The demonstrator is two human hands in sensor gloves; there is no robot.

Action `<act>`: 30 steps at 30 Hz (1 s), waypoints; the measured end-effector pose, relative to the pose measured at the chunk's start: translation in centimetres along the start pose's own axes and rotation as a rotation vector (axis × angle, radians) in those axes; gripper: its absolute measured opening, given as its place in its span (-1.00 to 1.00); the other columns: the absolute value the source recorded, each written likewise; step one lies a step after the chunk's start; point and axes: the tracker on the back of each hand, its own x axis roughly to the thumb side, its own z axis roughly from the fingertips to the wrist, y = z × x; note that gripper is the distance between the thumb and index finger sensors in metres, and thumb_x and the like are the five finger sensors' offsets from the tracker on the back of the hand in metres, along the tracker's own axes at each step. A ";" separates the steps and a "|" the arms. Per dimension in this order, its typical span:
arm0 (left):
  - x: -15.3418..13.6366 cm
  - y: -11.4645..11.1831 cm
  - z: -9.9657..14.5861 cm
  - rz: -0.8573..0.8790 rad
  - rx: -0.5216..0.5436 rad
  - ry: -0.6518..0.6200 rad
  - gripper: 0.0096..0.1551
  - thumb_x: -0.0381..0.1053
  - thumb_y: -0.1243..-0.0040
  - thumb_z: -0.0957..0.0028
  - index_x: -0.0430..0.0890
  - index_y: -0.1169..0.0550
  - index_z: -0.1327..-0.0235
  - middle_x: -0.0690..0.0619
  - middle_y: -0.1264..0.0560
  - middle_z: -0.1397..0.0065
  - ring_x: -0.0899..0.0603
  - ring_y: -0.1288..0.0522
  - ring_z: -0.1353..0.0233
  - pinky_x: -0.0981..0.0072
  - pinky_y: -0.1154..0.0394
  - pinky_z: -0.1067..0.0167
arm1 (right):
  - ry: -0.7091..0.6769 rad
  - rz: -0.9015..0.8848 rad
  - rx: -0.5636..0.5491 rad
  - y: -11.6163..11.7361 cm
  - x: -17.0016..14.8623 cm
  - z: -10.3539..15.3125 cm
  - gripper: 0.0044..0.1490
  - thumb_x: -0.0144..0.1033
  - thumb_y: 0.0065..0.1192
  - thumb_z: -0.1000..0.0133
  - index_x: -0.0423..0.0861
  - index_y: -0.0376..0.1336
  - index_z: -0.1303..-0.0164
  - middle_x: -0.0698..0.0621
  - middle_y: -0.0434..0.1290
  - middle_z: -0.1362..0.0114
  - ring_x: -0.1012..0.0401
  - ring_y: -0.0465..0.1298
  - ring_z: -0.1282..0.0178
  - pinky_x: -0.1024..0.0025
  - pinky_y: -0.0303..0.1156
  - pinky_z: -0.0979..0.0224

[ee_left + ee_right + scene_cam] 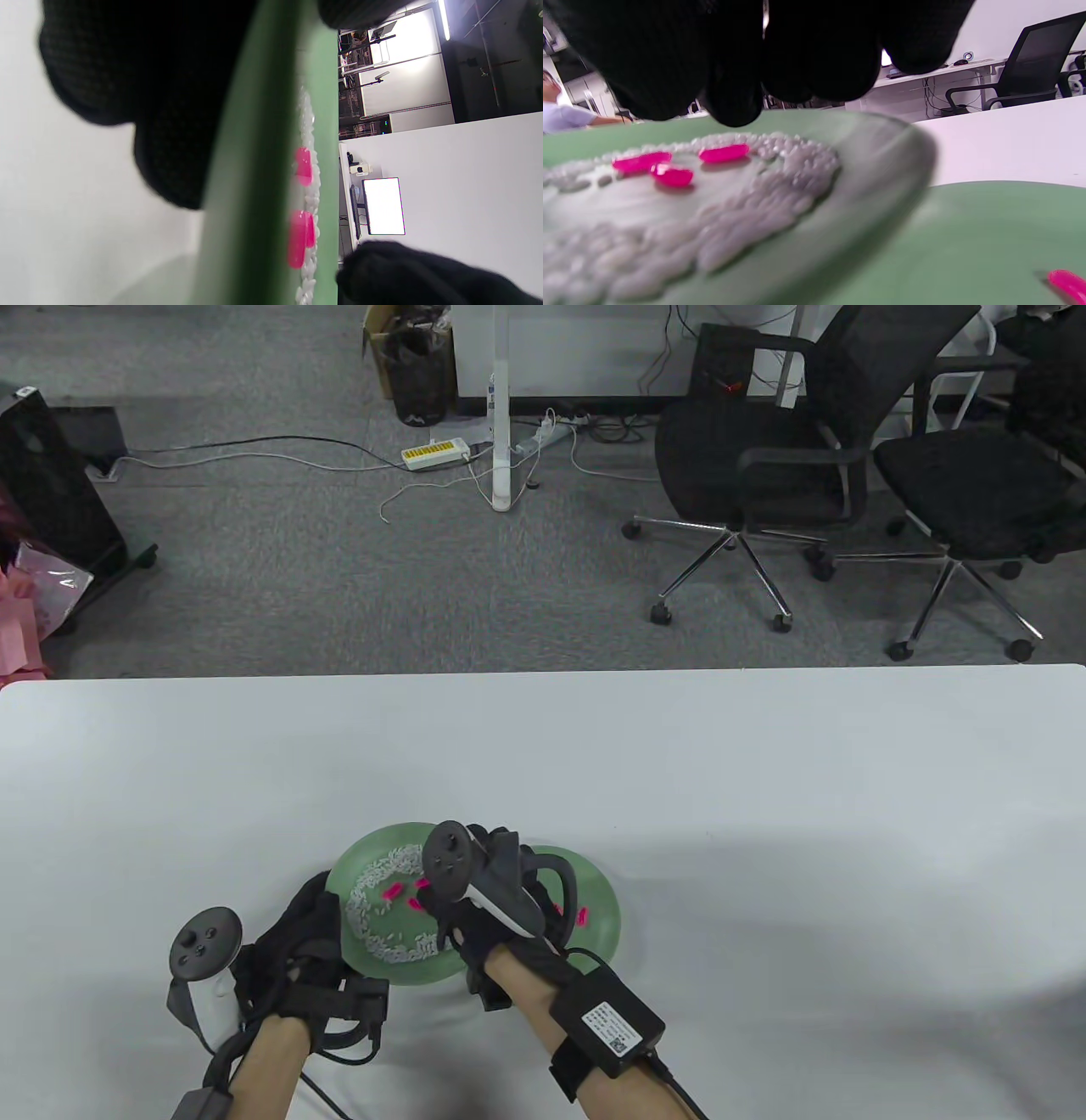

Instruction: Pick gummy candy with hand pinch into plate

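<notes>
Two green plates sit side by side near the table's front edge. The left plate (373, 848) (882, 140) (254, 169) holds a ring of white grains (382, 869) and pink gummy candies (390, 891) (723, 152) (303, 166). The right plate (598, 891) (967, 237) carries pink candies too (582, 914) (1067, 281). My left hand (305, 933) grips the left plate's left rim, its fingers (169, 127) under the edge. My right hand (441, 912) hovers over the left plate's right side, fingertips (734, 101) bunched just above the candies. Whether they pinch one is hidden.
The white table (764, 814) stretches wide to the right and back. Beyond its far edge are grey carpet, two black office chairs (764, 466), cables and a white pole. A seated person shows far off in the right wrist view.
</notes>
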 end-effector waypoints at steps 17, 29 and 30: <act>-0.1 0.5 -0.1 0.011 0.021 0.015 -0.28 0.10 -0.07 0.01 -0.07 -0.44 -0.46 -0.14 -0.72 -0.08 -0.21 -0.86 0.31 0.06 -0.73 0.27 | -0.081 0.149 -0.013 1.9 2.6 -0.1 -0.51 -0.04 0.53 0.20 0.14 0.57 0.07 0.16 0.50 -0.28 0.10 0.50 -0.23 0.00 0.39 -0.40; -0.4 0.4 -0.3 0.012 0.015 0.014 -0.29 0.10 -0.08 0.01 -0.08 -0.46 -0.45 -0.13 -0.74 -0.06 -0.20 -0.86 0.33 0.07 -0.74 0.28 | -0.117 0.050 -0.006 0.7 1.5 0.0 -0.50 0.00 0.49 0.19 0.06 0.56 0.09 0.14 0.49 -0.26 0.07 0.49 -0.23 -0.01 0.38 -0.40; -0.4 0.4 -0.3 0.011 0.015 0.014 -0.29 0.10 -0.08 0.01 -0.07 -0.46 -0.46 -0.12 -0.74 -0.06 -0.20 -0.86 0.33 0.07 -0.74 0.28 | -0.113 0.040 -0.020 0.2 1.2 0.0 -0.50 0.00 0.48 0.19 0.06 0.56 0.09 0.14 0.50 -0.26 0.07 0.49 -0.23 -0.01 0.38 -0.40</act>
